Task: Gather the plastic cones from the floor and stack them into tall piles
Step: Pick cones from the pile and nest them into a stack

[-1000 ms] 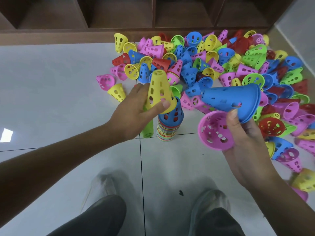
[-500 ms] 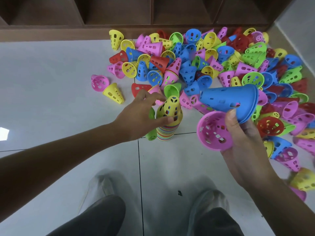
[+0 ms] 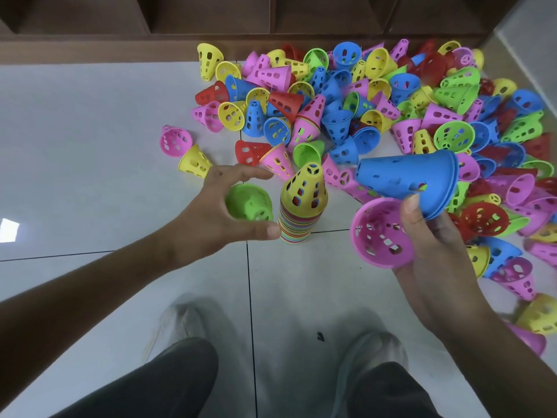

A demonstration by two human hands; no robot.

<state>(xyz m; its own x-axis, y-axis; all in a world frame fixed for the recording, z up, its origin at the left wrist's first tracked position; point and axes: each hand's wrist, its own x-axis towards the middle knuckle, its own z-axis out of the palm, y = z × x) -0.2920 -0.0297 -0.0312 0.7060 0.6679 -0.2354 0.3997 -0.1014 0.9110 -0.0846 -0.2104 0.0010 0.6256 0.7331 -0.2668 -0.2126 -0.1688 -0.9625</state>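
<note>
Left hand [image 3: 232,203] spread open, holding nothing, at nine o'clock of the stack [image 3: 301,206]. Right hand [image 3: 434,245] grips a blue cone [image 3: 404,179] and pink cone [image 3: 379,233]. Loose cones [image 3: 376,101] lie at twelve.

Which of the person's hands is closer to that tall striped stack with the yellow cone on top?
The left hand. It is open just left of the stack, thumb tip almost at its side. The right hand is farther right, holding a blue cone and a pink cone.
</note>
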